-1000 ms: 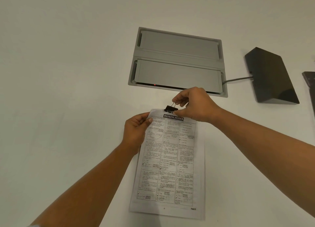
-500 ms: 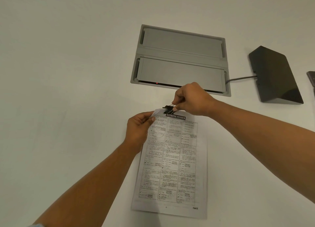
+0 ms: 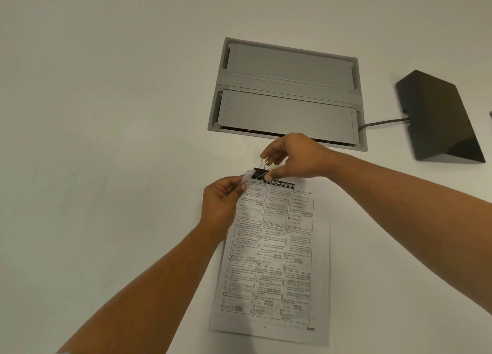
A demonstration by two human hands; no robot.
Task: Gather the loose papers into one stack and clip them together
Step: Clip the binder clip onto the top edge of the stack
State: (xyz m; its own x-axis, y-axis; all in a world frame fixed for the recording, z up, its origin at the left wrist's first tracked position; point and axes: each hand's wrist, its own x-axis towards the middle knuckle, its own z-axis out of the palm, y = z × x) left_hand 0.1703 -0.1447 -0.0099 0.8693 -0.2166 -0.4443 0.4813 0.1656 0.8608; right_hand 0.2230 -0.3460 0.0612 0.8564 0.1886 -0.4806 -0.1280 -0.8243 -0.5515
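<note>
A stack of printed papers (image 3: pixel 274 258) lies on the white table (image 3: pixel 106 140), its top sheet headed "Banking System". My left hand (image 3: pixel 222 203) pinches the stack's top left corner and lifts it a little off the table. A black binder clip (image 3: pixel 259 174) sits on the top edge of the stack, near that corner. My right hand (image 3: pixel 295 154) holds the clip's wire handles between thumb and fingers; one handle stands up, the other lies over the paper. The clip's jaws are partly hidden by my fingers.
A grey recessed cable box (image 3: pixel 288 92) with two flaps is set into the table just beyond my hands. A dark wedge-shaped device (image 3: pixel 439 119) with a cable stands at the right. Another dark object barely shows at the right edge.
My right hand has opened up around the clip, and one wire handle now stands upright. The clip sits slightly further left along the paper's top edge. My left hand stays on the corner.
</note>
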